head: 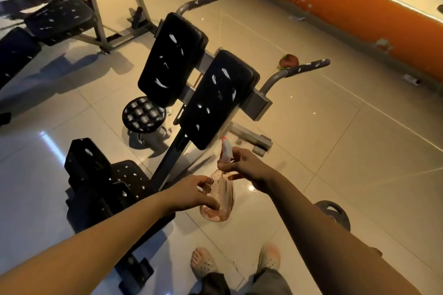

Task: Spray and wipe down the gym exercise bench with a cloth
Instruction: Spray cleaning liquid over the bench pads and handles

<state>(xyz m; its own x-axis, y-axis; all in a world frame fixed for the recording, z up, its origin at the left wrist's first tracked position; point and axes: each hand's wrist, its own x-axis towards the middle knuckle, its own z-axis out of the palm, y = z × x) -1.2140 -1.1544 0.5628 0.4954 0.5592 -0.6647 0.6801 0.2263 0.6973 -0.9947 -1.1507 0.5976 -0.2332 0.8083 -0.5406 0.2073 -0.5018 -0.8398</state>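
A person's left hand (pixel 191 193) is steadying a spray bottle (pixel 218 199) while right-hand fingers (pixel 236 154) are curling round its trigger, aiming at the bench pad (pixel 215 98).

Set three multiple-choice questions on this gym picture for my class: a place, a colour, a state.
1. Where is the spray bottle? A on the floor; B held in both hands; C on the stool.
2. What colour is the lower wall? A orange; B green; C white.
3. How do the bench pads look? A covered by a cloth; B loaded with plates; C streaked with white marks.
Key: 1 B, the left hand grips its body and the right hand its neck. 2 A, it shows orange above the floor. 3 C, white streaks dot the black surfaces.
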